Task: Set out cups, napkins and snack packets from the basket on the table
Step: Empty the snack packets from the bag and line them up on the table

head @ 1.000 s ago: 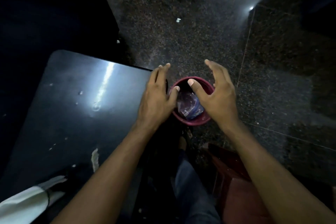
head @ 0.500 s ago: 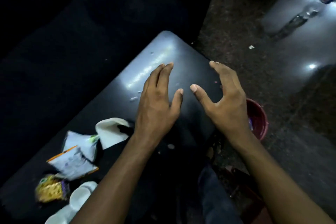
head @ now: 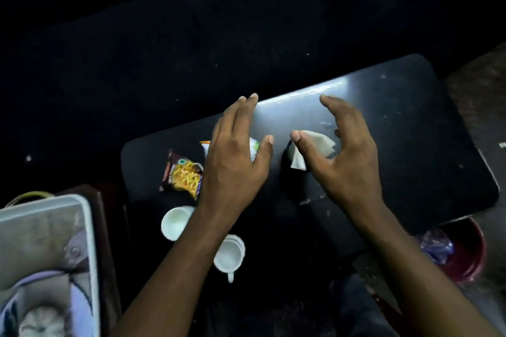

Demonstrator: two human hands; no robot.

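Here, crinkled yellow snack packet (head: 183,177), white cups (head: 175,222) — dark table (head: 410,145)

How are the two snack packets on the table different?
The yellow snack packet lies in full view beside the left hand; the white snack packet is mostly hidden under that hand. The yellow one has dark brown edges and pictured snacks; the white one shows only orange and green edges. Both lie on the dark table.

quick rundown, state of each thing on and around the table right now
left hand: open, empty, over the packets
right hand: open, empty, over the napkin
napkin: white, lying crumpled on the table
yellow snack packet: unopened, lying flat
white packet: mostly hidden
cups: two, open mouths showing
red basket: on the floor, bluish plastic inside
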